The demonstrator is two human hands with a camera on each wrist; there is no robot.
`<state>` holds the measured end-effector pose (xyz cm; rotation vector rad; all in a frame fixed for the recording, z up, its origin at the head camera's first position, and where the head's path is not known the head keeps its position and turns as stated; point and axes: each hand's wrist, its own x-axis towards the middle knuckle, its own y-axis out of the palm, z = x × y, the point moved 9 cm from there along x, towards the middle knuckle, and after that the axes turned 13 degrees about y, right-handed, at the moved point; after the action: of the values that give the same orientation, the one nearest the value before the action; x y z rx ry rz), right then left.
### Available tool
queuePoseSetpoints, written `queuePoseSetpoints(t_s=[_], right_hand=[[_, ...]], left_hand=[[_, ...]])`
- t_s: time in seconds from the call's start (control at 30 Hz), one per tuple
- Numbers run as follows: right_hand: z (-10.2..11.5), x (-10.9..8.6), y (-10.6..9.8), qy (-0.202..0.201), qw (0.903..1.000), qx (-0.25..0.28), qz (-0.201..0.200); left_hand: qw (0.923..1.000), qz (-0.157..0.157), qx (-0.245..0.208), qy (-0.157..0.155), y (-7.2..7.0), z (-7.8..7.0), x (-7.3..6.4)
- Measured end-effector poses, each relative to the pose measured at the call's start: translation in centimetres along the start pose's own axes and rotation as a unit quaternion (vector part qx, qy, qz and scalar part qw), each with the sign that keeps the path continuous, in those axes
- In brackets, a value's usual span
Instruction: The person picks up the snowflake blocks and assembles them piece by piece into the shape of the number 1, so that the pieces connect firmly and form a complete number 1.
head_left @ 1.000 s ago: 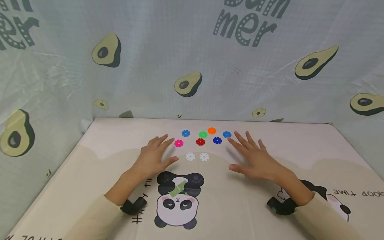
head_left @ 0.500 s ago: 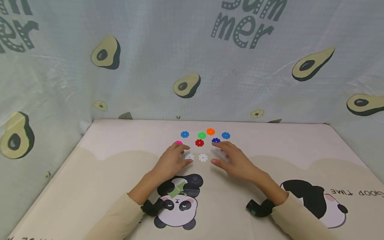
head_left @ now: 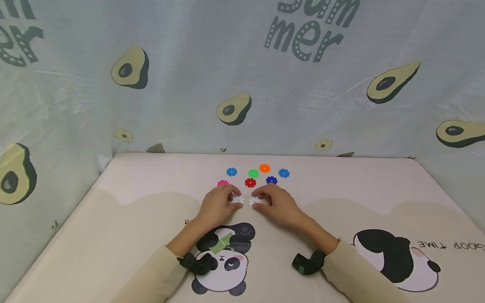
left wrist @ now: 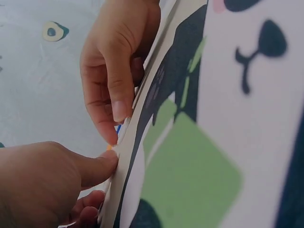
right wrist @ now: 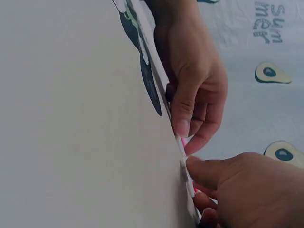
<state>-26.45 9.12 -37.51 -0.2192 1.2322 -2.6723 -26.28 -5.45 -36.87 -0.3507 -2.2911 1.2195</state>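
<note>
Two white snowflake building discs lie on the table mat in the head view. My left hand point(head_left: 214, 206) has its thumb and index finger at either side of the left white disc point(head_left: 238, 200), pinching it. Likewise, my right hand point(head_left: 280, 206) pinches the right white disc point(head_left: 254, 201) between thumb and fingers. A small gap separates the two discs. From the left wrist, the left hand point(left wrist: 42, 183) shows at lower left with the right hand point(left wrist: 116, 61) above it. The right wrist view has the right hand point(right wrist: 256, 190) low at the mat surface.
Beyond the hands lie a pink disc point(head_left: 222, 183), a red disc point(head_left: 250, 182), a dark blue disc point(head_left: 271, 180), a green disc point(head_left: 253, 173), an orange disc point(head_left: 264, 168) and two lighter blue discs point(head_left: 231, 171). A hanging avocado-print cloth point(head_left: 182, 84) stands behind the table.
Both hands have come inward from being spread wide, and their fingers have closed in on the two white discs. The coloured discs stay where they were.
</note>
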Motion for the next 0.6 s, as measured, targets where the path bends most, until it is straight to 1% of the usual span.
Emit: queuePoseSetpoints(t_s=[0.13,0.27,0.33,0.47,0.53,0.6], right_hand=[[0.0,-0.1,-0.03,0.007,0.9995,-0.028,-0.013],[0.42,-0.05,-0.08,-0.005,0.9997,-0.022,-0.012],[0.45,-0.02,-0.05,-0.006,0.9998,-0.016,-0.007],[-0.04,-0.12,-0.23,0.007,0.9999,0.005,-0.007],[-0.27,-0.19,-0.32,0.007,0.9997,0.02,-0.006],[-0.43,-0.25,-0.36,0.0,0.9994,0.033,-0.005]], left_hand=[[0.9999,-0.003,-0.01,0.002,0.0,-0.05,0.1],[0.9998,-0.003,-0.014,-0.016,-0.17,0.37,0.05],[0.9994,-0.003,-0.024,-0.025,-0.12,0.59,-0.03],[0.9973,-0.004,-0.066,-0.032,0.24,0.78,-0.05],[0.9956,-0.003,-0.089,-0.029,0.51,0.7,-0.05],[0.9944,0.001,-0.103,-0.022,0.81,0.57,-0.09]])
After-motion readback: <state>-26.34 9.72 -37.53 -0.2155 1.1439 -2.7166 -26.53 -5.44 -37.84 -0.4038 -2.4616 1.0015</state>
